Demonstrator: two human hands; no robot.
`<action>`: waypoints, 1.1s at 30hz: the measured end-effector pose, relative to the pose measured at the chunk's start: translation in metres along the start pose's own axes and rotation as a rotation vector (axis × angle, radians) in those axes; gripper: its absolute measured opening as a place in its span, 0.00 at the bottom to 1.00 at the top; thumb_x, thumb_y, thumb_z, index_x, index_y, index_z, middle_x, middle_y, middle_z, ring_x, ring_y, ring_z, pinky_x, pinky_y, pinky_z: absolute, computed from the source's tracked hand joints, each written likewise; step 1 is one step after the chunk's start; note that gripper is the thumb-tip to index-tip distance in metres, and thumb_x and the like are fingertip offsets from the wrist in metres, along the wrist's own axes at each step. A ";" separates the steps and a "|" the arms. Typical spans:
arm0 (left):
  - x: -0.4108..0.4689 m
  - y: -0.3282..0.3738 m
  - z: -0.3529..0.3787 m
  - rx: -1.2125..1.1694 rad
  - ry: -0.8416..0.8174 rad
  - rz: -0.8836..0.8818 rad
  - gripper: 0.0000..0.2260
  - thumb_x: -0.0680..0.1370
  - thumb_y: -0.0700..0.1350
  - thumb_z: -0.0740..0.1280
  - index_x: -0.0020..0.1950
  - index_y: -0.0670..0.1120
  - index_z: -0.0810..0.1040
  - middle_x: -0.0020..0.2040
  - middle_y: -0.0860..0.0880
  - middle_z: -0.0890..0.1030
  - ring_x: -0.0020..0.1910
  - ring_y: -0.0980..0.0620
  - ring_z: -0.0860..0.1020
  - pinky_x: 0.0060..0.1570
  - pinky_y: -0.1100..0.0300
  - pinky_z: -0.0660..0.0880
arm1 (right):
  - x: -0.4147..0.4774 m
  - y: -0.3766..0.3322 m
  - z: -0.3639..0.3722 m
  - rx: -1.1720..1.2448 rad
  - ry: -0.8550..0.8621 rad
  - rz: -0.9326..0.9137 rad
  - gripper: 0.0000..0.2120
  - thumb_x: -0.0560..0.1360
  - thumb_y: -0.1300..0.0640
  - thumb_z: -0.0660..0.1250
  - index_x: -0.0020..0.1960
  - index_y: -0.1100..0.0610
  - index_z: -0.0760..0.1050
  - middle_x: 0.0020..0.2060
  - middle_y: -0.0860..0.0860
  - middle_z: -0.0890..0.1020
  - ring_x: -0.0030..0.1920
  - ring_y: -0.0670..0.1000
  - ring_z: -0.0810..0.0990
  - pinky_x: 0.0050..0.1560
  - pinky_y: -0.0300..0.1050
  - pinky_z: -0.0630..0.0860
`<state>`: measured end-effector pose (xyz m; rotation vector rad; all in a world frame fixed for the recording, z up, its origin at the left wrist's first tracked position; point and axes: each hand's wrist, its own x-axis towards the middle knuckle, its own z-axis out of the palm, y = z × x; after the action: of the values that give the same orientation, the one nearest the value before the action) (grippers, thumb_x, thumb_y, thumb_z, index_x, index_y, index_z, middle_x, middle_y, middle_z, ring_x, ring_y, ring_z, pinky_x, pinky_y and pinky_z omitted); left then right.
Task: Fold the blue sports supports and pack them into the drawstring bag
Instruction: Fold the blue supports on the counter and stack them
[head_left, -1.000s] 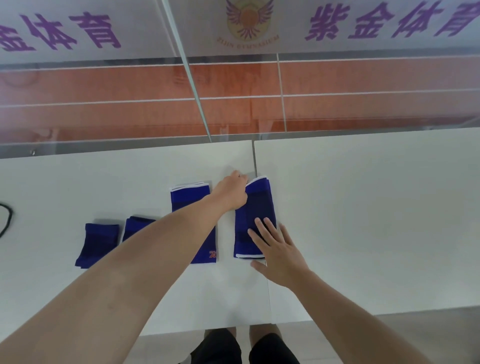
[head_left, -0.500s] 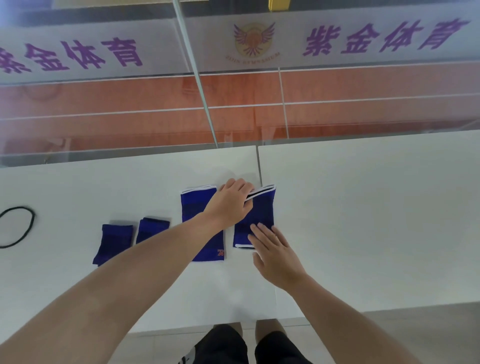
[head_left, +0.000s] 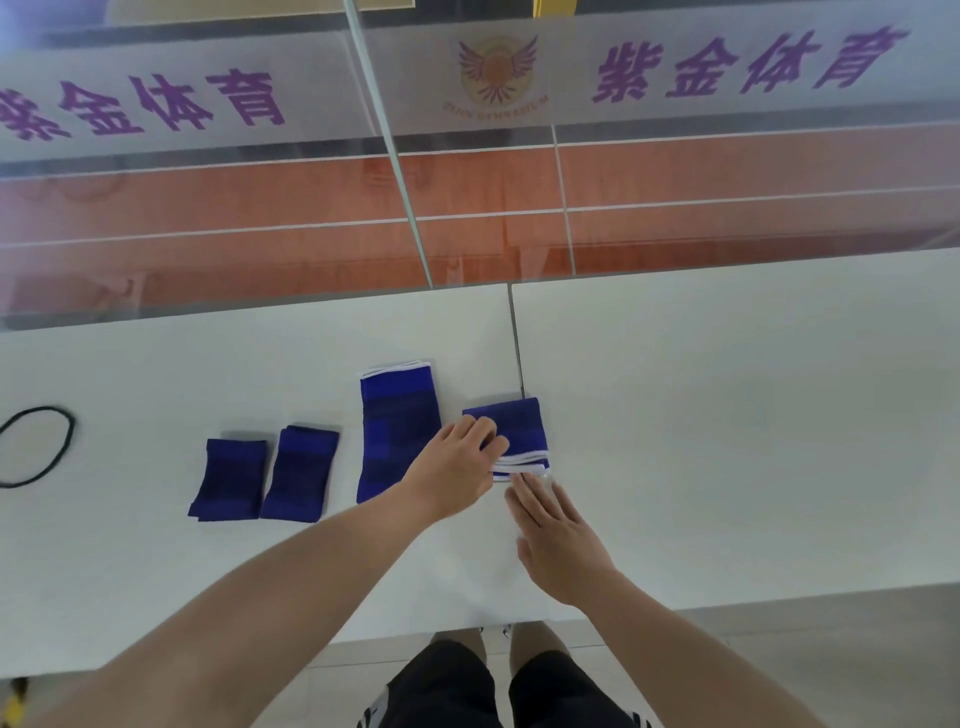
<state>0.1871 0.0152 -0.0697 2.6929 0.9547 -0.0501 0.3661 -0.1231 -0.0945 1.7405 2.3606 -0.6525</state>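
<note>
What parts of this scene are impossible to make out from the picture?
- Head view: the long support's near right corner, covered by the left hand.
- The black loop, cut off by the left edge.
- The drawstring bag: not in view.
- The logo's small lettering, too blurred.

White table (head_left: 727, 415), two tops butted together, seam (head_left: 516, 343) running toward 12 o'clock. Glass partition (head_left: 260, 208) right behind the far edge, vertical joint (head_left: 389, 156) leaning toward 11. Frosted band (head_left: 597, 104) across the top with purple Chinese characters (head_left: 743, 62) and a winged crest (head_left: 497, 70). Through the glass: orange sports floor (head_left: 727, 166) with white lines. Grey tile floor (head_left: 831, 649) at 5 o'clock. Light is even and soft.
</note>
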 end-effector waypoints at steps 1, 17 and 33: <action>-0.003 0.003 0.003 0.004 -0.011 0.002 0.14 0.76 0.47 0.68 0.60 0.46 0.73 0.57 0.47 0.73 0.53 0.47 0.72 0.55 0.53 0.76 | -0.004 0.002 0.000 0.007 0.027 -0.040 0.26 0.80 0.51 0.54 0.76 0.58 0.63 0.79 0.55 0.60 0.79 0.56 0.57 0.74 0.58 0.62; -0.001 0.010 0.018 -0.024 -0.005 -0.228 0.19 0.80 0.50 0.67 0.69 0.45 0.73 0.67 0.47 0.73 0.65 0.47 0.72 0.65 0.51 0.71 | 0.066 0.034 -0.038 0.010 0.228 -0.001 0.29 0.78 0.50 0.66 0.76 0.58 0.64 0.78 0.55 0.63 0.78 0.55 0.60 0.73 0.54 0.64; -0.014 -0.065 -0.009 0.104 -0.026 -0.102 0.10 0.79 0.44 0.64 0.57 0.48 0.81 0.53 0.50 0.82 0.54 0.48 0.79 0.62 0.53 0.71 | 0.086 0.020 -0.070 0.007 0.286 -0.003 0.17 0.81 0.49 0.56 0.58 0.56 0.80 0.57 0.51 0.83 0.57 0.54 0.81 0.61 0.50 0.75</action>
<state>0.1350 0.0576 -0.0756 2.7271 1.1097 -0.1595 0.3675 -0.0137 -0.0677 1.9493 2.5437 -0.4360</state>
